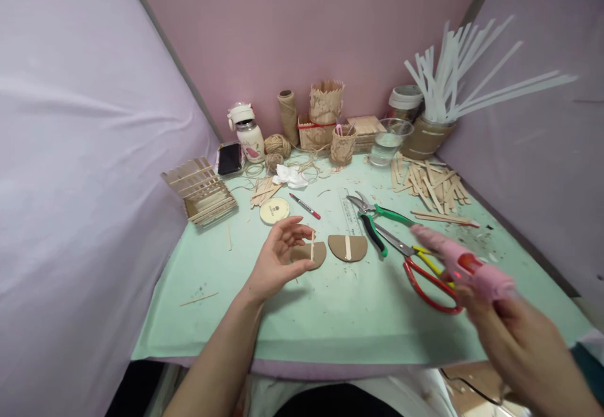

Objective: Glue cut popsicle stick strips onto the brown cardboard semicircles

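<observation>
The glue gun (pixel 491 280) is pink and blurred.

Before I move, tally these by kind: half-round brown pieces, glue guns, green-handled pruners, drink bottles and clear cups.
Half-round brown pieces: 2
Pink glue gun: 1
Green-handled pruners: 1
Drink bottle: 1
Clear cup: 1
Total: 6

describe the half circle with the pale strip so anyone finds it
On the green tabletop, find the left hand and the shears. Between them lies the brown half circle; unlike its partly hidden twin, it shows whole, a pale strip down its middle.
</observation>
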`<action>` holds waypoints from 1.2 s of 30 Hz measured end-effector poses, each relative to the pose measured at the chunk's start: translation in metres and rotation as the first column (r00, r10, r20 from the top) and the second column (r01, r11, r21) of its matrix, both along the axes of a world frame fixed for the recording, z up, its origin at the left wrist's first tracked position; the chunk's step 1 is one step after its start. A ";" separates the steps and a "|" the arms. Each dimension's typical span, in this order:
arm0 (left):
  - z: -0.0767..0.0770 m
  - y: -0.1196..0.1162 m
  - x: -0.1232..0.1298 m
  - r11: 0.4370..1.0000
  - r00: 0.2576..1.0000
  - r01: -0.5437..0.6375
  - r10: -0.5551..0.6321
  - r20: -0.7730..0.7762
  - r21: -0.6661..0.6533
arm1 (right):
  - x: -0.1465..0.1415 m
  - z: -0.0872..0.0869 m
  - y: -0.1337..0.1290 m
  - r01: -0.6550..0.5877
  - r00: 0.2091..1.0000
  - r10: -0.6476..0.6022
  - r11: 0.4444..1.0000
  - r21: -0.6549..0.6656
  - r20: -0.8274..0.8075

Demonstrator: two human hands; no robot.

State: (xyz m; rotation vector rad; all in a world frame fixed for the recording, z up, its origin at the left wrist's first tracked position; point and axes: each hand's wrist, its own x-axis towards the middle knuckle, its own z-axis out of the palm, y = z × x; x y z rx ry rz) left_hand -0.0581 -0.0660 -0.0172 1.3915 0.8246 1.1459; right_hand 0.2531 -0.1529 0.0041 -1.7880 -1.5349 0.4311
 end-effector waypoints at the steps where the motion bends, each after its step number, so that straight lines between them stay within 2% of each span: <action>1: 0.000 -0.001 -0.001 1.000 0.998 -0.027 0.027 -0.054 0.006 | 0.013 -0.002 0.002 0.060 0.992 -0.058 0.998 -0.012 0.114; 2: 0.000 -0.001 -0.003 0.998 0.991 -0.056 0.058 -0.124 0.018 | 0.027 -0.005 0.005 0.095 0.971 -0.082 0.994 -0.047 0.226; 4: 0.001 -0.004 -0.006 0.993 0.941 -0.104 0.118 -0.318 0.061 | 0.053 -0.016 0.009 0.152 0.911 -0.144 0.988 0.011 0.387; 8: 0.009 -0.007 -0.008 0.988 0.711 -0.084 0.152 -0.687 0.132 | 0.088 -0.040 0.016 0.131 0.848 -0.126 0.991 0.027 0.515; 13: 0.019 -0.003 -0.001 0.989 0.505 0.042 0.101 -0.857 0.142 | 0.104 -0.058 0.024 0.097 0.825 -0.035 0.992 -0.080 0.564; 17: 0.018 0.003 0.001 0.972 0.346 0.157 0.113 -0.931 0.176 | 0.103 -0.057 0.021 0.090 0.821 -0.037 0.994 -0.066 0.570; 19: 0.018 0.004 0.001 0.962 0.275 0.202 0.123 -0.954 0.183 | 0.090 -0.046 0.018 0.168 0.824 -0.132 0.986 -0.015 0.552; 21: 0.020 0.005 0.003 0.954 0.223 0.235 0.134 -0.966 0.186 | 0.067 -0.030 0.017 0.165 0.851 -0.148 0.986 0.011 0.504; 23: 0.022 0.006 0.006 0.947 0.195 0.264 0.137 -0.971 0.186 | 0.035 -0.017 0.021 0.038 0.905 -0.051 0.999 0.039 0.422; 25: 0.025 0.007 0.010 0.941 0.182 0.289 0.129 -0.975 0.178 | -0.003 -0.012 0.030 -0.210 0.924 0.179 0.976 0.059 0.339; 27: 0.027 0.008 0.013 0.936 0.168 0.311 0.117 -0.979 0.165 | -0.042 -0.014 0.043 -0.430 0.875 0.395 0.900 0.074 0.281; 29: 0.028 0.010 0.016 0.934 0.151 0.324 0.106 -0.983 0.150 | -0.074 -0.021 0.056 -0.569 0.805 0.555 0.822 0.009 0.210; 32: 0.030 0.012 0.018 0.934 0.134 0.327 0.103 -0.986 0.143 | -0.105 -0.032 0.074 -0.636 0.758 0.629 0.771 -0.020 0.175; 36: 0.030 0.015 0.020 0.932 0.119 0.330 0.115 -0.986 0.149 | -0.115 -0.043 0.088 -0.672 0.724 0.666 0.740 -0.038 0.178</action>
